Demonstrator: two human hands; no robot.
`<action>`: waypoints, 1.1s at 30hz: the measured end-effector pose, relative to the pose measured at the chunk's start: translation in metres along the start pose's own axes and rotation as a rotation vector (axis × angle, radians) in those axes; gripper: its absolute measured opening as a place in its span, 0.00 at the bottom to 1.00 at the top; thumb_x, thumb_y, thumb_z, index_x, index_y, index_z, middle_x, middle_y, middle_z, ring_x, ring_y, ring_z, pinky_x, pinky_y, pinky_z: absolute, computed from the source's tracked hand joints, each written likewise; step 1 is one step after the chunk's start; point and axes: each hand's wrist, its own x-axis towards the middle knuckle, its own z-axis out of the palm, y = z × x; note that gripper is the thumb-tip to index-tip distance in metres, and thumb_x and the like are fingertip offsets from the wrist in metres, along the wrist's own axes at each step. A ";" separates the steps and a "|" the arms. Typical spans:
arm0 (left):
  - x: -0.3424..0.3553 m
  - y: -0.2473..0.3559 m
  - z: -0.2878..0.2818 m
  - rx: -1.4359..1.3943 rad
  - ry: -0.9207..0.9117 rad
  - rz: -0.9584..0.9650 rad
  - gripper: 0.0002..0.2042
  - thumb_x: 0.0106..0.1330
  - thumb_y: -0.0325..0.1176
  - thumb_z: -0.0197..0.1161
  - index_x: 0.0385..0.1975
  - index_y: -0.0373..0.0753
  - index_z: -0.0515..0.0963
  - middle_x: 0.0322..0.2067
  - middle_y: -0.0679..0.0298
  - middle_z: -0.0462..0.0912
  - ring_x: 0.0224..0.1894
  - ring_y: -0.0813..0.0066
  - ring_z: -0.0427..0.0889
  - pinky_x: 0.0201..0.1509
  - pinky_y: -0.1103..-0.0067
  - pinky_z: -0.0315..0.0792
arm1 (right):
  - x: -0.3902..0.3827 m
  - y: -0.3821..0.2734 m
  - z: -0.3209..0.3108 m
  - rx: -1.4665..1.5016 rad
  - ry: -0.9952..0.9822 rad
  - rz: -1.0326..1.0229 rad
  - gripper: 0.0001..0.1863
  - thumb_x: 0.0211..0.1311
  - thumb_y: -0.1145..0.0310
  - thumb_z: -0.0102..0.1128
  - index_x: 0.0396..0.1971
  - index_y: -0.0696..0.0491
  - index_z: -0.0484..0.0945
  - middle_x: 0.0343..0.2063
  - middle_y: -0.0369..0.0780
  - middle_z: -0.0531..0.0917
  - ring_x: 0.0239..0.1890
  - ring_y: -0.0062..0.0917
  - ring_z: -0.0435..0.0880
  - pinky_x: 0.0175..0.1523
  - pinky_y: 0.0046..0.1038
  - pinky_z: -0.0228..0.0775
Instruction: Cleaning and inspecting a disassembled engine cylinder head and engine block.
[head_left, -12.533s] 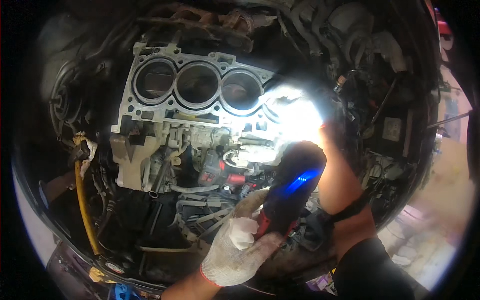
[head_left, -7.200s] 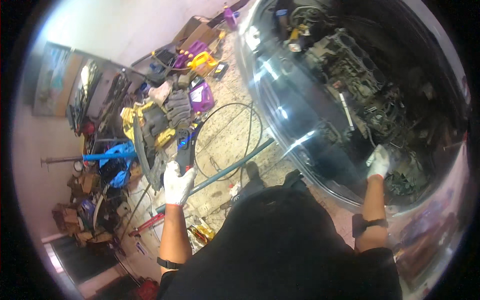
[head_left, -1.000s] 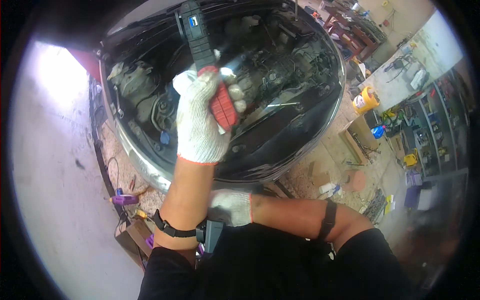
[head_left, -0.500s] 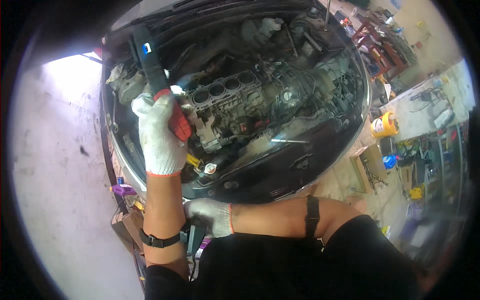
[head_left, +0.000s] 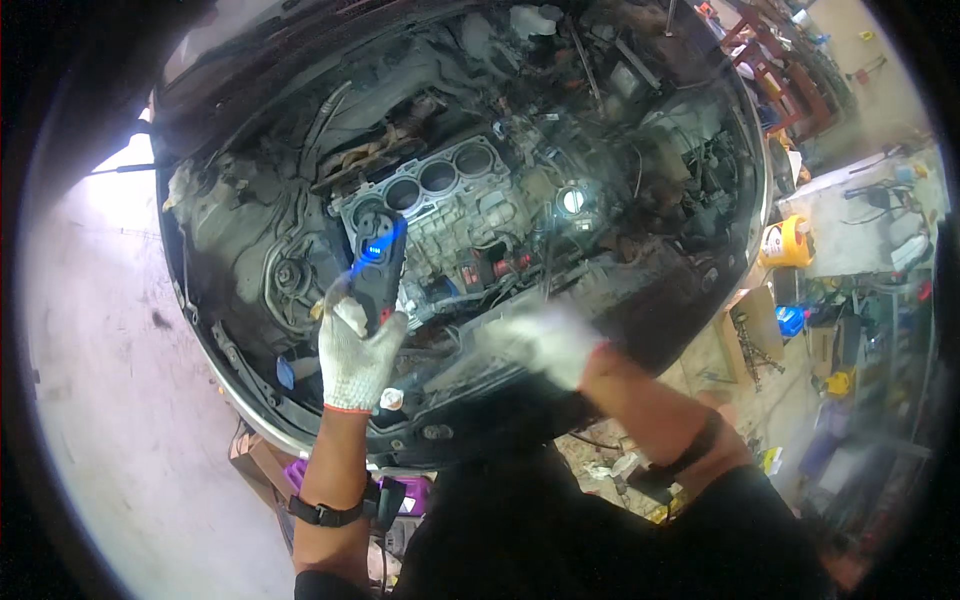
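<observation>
My left hand [head_left: 358, 365], in a white knitted glove, is closed round a black and red handheld work light [head_left: 375, 265] with small lit blue marks. The light is held over the near left end of a bare engine block [head_left: 430, 185], whose open cylinder bores face up. My gloved right hand [head_left: 550, 345] is over the car's front panel [head_left: 480, 405], right of my left hand. Motion smears its fingers, so whether it holds anything cannot be made out.
The engine bay holds hoses, wiring and a round pulley-like part [head_left: 288, 272] on the left. A white cap [head_left: 391, 399] is near my left wrist. Beyond the car's right side are a yellow bucket [head_left: 785, 243], a cardboard box [head_left: 752, 335] and a cluttered bench [head_left: 860, 220].
My left hand has lowered the work light toward the block's near left end. My right hand has moved from beside my left forearm out over the front panel. The view has shifted.
</observation>
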 end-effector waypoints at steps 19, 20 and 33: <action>0.257 -0.146 0.147 -0.069 -0.179 0.029 0.11 0.64 0.32 0.67 0.37 0.30 0.77 0.33 0.60 0.80 0.35 0.76 0.76 0.40 0.75 0.73 | 0.017 -0.191 0.005 -0.014 0.645 -1.109 0.29 0.71 0.63 0.64 0.69 0.48 0.66 0.32 0.33 0.77 0.20 0.16 0.71 0.20 0.17 0.62; 0.265 -0.135 0.159 0.018 -0.240 -0.057 0.10 0.64 0.32 0.67 0.35 0.31 0.76 0.32 0.60 0.80 0.34 0.76 0.76 0.40 0.75 0.73 | 0.031 -0.190 0.000 -0.013 0.617 -1.110 0.29 0.71 0.63 0.64 0.69 0.48 0.66 0.32 0.33 0.77 0.20 0.16 0.71 0.19 0.18 0.61; 0.318 -0.224 0.164 0.135 -0.233 0.116 0.29 0.58 0.31 0.69 0.61 0.31 0.72 0.48 0.52 0.81 0.52 0.60 0.80 0.59 0.72 0.73 | 0.129 -0.103 -0.148 -0.530 0.769 -0.215 0.26 0.60 0.70 0.61 0.60 0.61 0.76 0.43 0.37 0.81 0.45 0.22 0.78 0.53 0.22 0.70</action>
